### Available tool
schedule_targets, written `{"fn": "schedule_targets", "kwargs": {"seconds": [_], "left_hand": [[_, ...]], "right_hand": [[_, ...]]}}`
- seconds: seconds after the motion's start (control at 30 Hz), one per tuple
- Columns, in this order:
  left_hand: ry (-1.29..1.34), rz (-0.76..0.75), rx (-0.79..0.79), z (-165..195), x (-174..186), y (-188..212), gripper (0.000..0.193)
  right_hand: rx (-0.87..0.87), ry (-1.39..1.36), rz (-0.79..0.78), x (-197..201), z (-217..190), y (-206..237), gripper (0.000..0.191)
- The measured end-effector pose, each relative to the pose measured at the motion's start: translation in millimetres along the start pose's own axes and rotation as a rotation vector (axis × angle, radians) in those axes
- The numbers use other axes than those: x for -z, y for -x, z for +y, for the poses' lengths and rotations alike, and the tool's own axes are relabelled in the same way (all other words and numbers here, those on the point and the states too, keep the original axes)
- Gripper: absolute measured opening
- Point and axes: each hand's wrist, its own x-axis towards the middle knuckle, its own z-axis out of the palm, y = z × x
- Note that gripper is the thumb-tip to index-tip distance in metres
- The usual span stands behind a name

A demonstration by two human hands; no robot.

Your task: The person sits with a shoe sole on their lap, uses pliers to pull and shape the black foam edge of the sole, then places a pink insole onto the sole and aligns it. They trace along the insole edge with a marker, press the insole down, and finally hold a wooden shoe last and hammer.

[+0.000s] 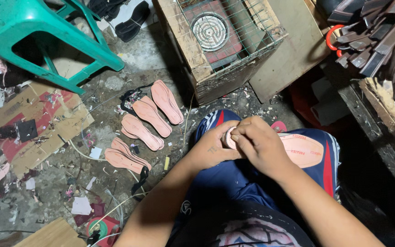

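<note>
Green plastic stool (46, 32): stands on the floor, well up and to the left of the grip. Wooden crate (197, 59) with a wire mesh top, a round coil burner (210, 30) visible under the mesh: directly above the grip, well apart from it. Flattened cardboard sheet (37, 123): far left of the grip, on the littered floor. Dark rack of stacked strips (380, 36): upper right of the grip.

Pink insoles (145, 121): several lie loose in a rough column on the floor, left of the grip and apart from it, some overlapping one another.

Pink insole in hand (300, 150): rests across the person's lap on blue shorts; its long end extends right of the grip, its near end is inside the grip.

Left hand (213, 148): closed on the insole's end from the left side, thumb on top. Right hand (259, 144): closed over the same end from the right, fingers curled down and meeting the left hand. Both hands touch each other at the insole's end; the part between the fingers is largely hidden.
</note>
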Motion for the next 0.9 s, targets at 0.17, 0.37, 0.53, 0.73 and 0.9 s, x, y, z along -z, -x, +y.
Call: {"fn": "schedule_targets", "kwargs": {"seconds": [0.17,0.37,0.53,0.73,0.9], "left_hand": [[0.214,-0.054,0.021,-0.2,0.2,-1.1,0.070],[0.146,-0.070,0.008,-0.6,3.6,1.3,0.071],[0.107,-0.068,-0.024,-3.1,1.4,-0.9,0.069],[0.079,-0.036,-0.004,-2.0,-1.2,-2.0,0.056],[0.112,-0.027,0.040,-1.7,-1.5,-3.3,0.064]], "right_hand": [[0.084,0.191,-0.106,-2.1,-11.8,-9.5,0.015],[0.074,0.055,-0.025,-6.6,-10.0,-7.4,0.013],[0.109,0.102,-0.017,-7.5,-3.5,-3.3,0.014],[-0.014,-0.101,-0.069,4.3,1.6,-2.8,0.025],[0.011,-0.074,0.002,-0.7,-2.4,-0.8,0.009]]}}
